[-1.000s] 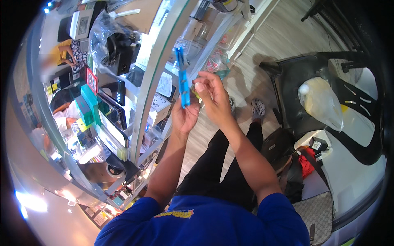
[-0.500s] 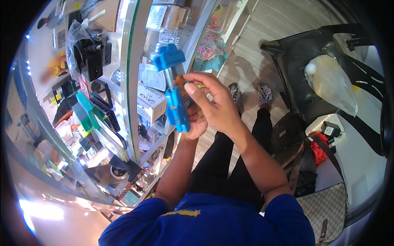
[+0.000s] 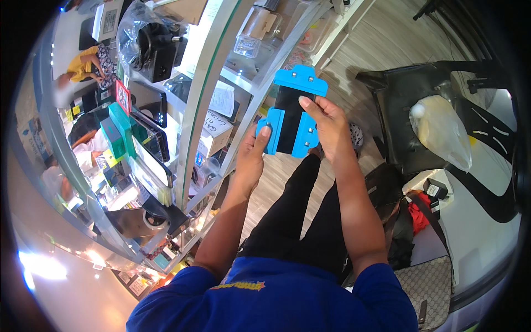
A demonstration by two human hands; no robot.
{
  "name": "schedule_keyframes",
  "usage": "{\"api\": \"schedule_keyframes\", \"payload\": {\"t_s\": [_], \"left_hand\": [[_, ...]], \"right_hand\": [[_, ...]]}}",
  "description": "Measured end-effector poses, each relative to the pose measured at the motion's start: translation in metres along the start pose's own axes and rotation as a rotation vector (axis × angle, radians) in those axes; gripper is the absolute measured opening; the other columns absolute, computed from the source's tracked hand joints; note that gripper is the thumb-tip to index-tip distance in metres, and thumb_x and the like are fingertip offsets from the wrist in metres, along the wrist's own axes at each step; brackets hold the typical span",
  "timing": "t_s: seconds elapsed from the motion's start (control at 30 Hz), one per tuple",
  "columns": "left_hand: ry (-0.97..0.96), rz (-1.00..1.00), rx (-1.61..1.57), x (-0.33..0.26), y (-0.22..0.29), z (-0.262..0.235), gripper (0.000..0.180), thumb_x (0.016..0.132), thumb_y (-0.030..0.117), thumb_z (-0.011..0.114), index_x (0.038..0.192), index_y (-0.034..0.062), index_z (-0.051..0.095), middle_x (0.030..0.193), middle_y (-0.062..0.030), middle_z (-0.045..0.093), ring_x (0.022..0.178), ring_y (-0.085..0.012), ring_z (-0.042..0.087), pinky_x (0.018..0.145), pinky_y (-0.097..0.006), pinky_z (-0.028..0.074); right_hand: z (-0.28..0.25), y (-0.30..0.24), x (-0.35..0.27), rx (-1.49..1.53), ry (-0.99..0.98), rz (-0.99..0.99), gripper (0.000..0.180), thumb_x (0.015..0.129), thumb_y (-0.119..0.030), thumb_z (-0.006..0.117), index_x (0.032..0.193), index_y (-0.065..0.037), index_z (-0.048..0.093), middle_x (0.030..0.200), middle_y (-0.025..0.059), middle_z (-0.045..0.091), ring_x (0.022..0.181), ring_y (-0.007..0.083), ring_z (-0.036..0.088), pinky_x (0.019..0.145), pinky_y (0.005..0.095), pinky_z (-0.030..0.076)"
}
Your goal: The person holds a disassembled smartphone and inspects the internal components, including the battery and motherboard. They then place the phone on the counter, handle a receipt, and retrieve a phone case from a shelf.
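Note:
Between my hands is a blue phone repair clamp (image 3: 301,82), its face turned up toward me. A flat black phone-shaped panel (image 3: 289,119) sits between the clamp's jaws. My left hand (image 3: 252,154) grips the lower left jaw, thumb on its front and fingers behind. On the other side, my right hand (image 3: 333,126) holds the clamp's right edge. Its thumb tip lies on the upper right of the panel, and its other fingers are mostly hidden behind.
Left of me stands a glass display counter (image 3: 206,83) with boxes and phones. Camera-like black gear in plastic (image 3: 157,50) lies on it. To my right, a black chair (image 3: 387,105) bears a plastic bag (image 3: 440,130). A patterned bag (image 3: 426,285) lies nearer. Beyond the counter is a person in yellow (image 3: 83,65).
The clamp has swung from edge-on to face-up and moved right, showing the black panel. My left hand has come from beneath to its left side; my right hand has shifted to its right edge.

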State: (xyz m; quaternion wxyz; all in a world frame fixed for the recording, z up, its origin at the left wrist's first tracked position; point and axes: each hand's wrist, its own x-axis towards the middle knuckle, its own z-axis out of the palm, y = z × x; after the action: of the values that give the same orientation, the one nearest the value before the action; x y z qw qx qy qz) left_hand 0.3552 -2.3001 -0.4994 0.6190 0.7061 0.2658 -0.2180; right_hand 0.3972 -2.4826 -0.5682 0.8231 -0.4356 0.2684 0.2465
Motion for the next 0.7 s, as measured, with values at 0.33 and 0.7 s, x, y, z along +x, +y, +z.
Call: {"api": "schedule_keyframes", "payload": {"t_s": [0.33,0.7], "left_hand": [[0.548,0.129,0.413,0.110,0.030,-0.048,0.062,0.100,0.053,0.064,0.129,-0.0010,0.061,0.107,-0.0105,0.069,0.097,-0.0177,0.060,0.088,-0.033,0.046],[-0.029,0.029,-0.134,0.032,0.024,0.026,0.032,0.105,0.027,0.063,0.125,0.0026,0.063,0.110,-0.0013,0.069,0.100,-0.0075,0.061,0.093,-0.025,0.046]], "right_hand": [[-0.018,-0.016,0.001,0.038,0.091,-0.015,0.026,0.098,-0.031,0.074,0.100,-0.005,0.074,0.078,-0.0091,0.058,0.065,0.0005,0.046,0.058,0.0209,0.037],[0.004,-0.015,-0.008,0.085,0.019,-0.094,0.034,0.098,-0.029,0.074,0.117,0.000,0.073,0.092,-0.0039,0.068,0.080,0.0051,0.059,0.072,0.0230,0.048]]}}
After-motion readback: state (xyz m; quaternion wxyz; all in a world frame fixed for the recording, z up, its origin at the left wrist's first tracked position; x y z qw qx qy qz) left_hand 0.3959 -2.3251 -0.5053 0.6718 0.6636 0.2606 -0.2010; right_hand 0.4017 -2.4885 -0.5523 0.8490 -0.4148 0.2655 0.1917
